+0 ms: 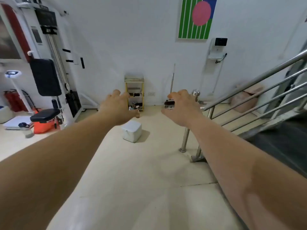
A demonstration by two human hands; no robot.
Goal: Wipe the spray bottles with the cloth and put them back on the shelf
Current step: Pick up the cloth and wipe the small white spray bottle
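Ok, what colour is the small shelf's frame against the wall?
Yellow shelf frame, shown best in the head view.

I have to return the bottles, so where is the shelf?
Head view: the yellow-framed shelf stands on the floor against the far wall, centre frame, seen between the left hand and right hand, behind the white block.

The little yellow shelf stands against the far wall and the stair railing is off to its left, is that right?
Not quite. The stair railing is to the right of the yellow shelf, not to its left, as the head view shows. The shelf does stand against the far wall.
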